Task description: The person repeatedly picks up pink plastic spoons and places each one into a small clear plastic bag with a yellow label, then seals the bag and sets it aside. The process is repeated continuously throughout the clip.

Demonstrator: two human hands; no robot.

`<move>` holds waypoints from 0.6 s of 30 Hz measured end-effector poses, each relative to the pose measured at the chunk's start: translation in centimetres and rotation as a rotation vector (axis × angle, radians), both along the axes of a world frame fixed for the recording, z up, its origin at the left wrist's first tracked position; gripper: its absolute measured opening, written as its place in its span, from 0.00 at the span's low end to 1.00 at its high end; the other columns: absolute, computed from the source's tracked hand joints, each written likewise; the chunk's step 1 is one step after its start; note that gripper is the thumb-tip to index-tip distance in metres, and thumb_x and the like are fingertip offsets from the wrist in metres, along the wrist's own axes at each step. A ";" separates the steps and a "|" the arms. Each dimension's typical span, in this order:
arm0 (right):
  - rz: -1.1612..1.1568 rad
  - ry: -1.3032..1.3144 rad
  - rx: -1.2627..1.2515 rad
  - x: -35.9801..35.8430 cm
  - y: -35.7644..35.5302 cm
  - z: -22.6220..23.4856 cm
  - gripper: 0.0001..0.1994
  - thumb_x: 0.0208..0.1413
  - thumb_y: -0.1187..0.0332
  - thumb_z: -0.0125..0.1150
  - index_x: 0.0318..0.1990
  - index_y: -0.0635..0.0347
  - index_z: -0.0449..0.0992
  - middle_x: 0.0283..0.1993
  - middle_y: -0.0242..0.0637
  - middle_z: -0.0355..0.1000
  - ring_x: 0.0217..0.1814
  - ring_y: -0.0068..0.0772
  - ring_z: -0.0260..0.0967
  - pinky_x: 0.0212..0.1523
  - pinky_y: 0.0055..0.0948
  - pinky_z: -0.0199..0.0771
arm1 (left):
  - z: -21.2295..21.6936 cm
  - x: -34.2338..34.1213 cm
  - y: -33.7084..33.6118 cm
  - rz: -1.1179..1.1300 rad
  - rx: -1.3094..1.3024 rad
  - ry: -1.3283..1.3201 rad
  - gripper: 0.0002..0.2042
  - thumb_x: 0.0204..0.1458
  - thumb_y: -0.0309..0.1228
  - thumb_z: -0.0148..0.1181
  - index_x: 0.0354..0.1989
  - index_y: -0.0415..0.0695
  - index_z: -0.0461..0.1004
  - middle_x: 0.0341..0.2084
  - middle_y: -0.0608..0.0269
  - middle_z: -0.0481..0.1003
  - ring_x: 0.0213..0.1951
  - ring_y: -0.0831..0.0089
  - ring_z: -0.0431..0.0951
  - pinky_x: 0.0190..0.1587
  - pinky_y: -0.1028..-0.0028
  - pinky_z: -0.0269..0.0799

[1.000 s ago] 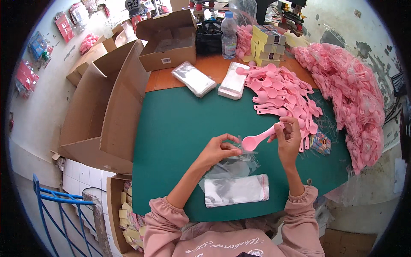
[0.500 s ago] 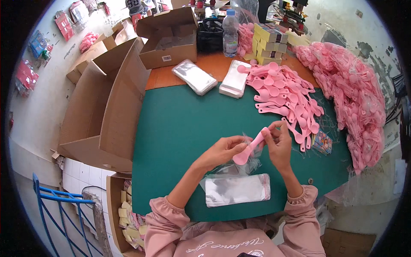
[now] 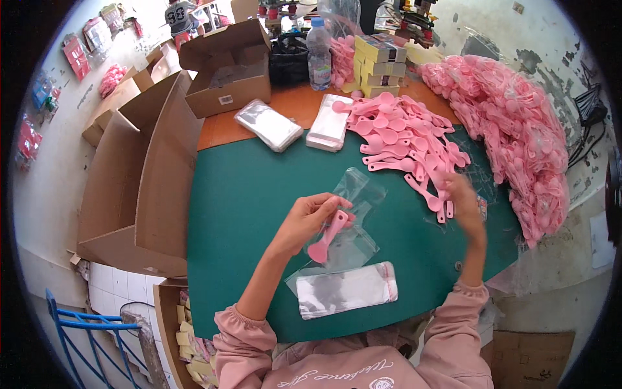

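My left hand (image 3: 312, 219) is closed over the middle of the green table, pinching a pink measuring spoon (image 3: 319, 251) by its handle with the bowl hanging down. A clear plastic bag (image 3: 355, 185) is in the same grip; whether the spoon lies inside it I cannot tell. Smeared by motion, my right hand (image 3: 461, 196) is at the near right edge of a heap of pink spoons (image 3: 414, 139), beside small printed cards (image 3: 482, 206) that it partly hides. Just in front of me lies a stack of clear plastic bags (image 3: 346, 290).
Two more stacks of clear bags (image 3: 269, 125) (image 3: 328, 122) lie at the back. Behind them stand a water bottle (image 3: 319, 55) and yellow-edged card stacks (image 3: 379, 63). Bagged pink spoons (image 3: 505, 117) line the right side. Cardboard boxes (image 3: 165, 175) (image 3: 227, 81) stand left.
My right hand has let go of the spoon and moved right to the heap and cards. My left hand keeps the spoon and bag, now further left. The whole view has shifted slightly.
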State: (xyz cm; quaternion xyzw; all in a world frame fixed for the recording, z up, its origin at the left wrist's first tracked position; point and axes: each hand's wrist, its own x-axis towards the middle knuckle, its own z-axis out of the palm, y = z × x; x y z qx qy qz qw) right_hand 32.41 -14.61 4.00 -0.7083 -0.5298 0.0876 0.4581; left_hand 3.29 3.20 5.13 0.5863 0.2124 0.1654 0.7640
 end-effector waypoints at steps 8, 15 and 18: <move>-0.881 -0.310 -0.429 9.2 -9.7 -4.3 0.13 0.44 0.67 0.58 0.35 0.67 0.72 0.31 0.52 0.71 0.34 0.51 0.70 0.36 0.39 0.67 | 0.0 0.4 0.6 -0.056 0.076 0.041 0.14 0.56 0.37 0.46 0.40 0.39 0.72 0.32 0.59 0.76 0.35 0.77 0.75 0.34 0.79 0.70; -0.541 0.089 0.001 -0.4 -3.4 3.1 0.07 0.50 0.71 0.55 0.35 0.64 0.71 0.26 0.34 0.70 0.25 0.24 0.68 0.24 0.23 0.68 | -1.3 1.2 0.8 -0.091 0.127 0.003 0.14 0.55 0.36 0.47 0.39 0.36 0.73 0.32 0.60 0.75 0.34 0.79 0.74 0.35 0.81 0.69; -0.171 0.331 0.051 -7.1 0.9 5.3 0.05 0.50 0.74 0.55 0.35 0.62 0.71 0.25 0.28 0.68 0.21 0.17 0.63 0.22 0.16 0.65 | -1.1 1.2 0.4 -0.107 0.091 -0.017 0.15 0.55 0.35 0.47 0.39 0.35 0.73 0.31 0.59 0.76 0.33 0.79 0.74 0.34 0.81 0.69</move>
